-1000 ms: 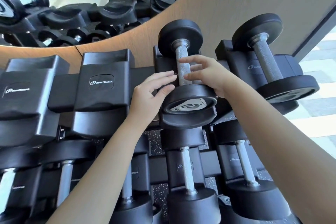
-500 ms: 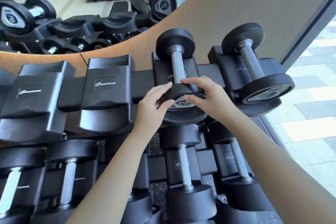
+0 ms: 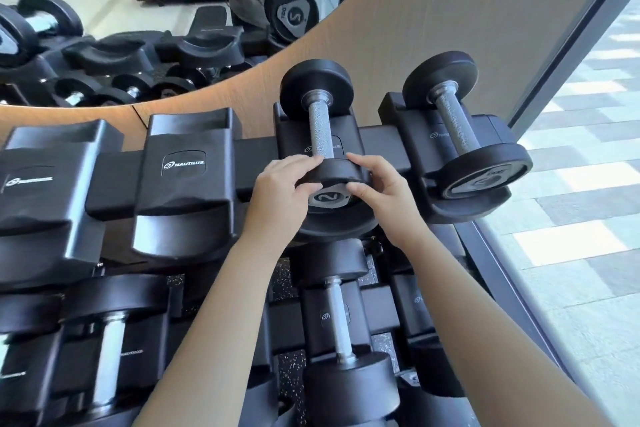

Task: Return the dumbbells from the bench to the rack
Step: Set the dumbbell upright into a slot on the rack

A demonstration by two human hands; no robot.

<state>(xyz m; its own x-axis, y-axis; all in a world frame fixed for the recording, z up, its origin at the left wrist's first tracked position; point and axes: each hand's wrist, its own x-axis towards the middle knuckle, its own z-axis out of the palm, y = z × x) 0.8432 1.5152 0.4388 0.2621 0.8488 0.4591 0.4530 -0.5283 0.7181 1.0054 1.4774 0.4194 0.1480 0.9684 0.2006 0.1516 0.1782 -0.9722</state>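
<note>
A black dumbbell [image 3: 320, 128] with a knurled steel handle lies in a cradle on the top row of the black rack [image 3: 183, 166]. Its near head, marked 2, faces me. My left hand [image 3: 278, 199] grips the left side of that near head, fingers over the top and thumb on the face. My right hand [image 3: 379, 194] grips the right side of the same head in the same way. A second dumbbell [image 3: 457, 123] sits in the cradle to the right.
Two empty top-row cradles [image 3: 48, 180] lie to the left. The lower row holds several dumbbells [image 3: 337, 319]. A curved wooden wall with a mirror [image 3: 138, 10] stands behind the rack. A window frame [image 3: 568, 35] and a tiled floor lie to the right.
Both hands moved down from the handle to the near head of the dumbbell and closed round it. The dumbbell has settled lower into its cradle. The view has drawn back slightly.
</note>
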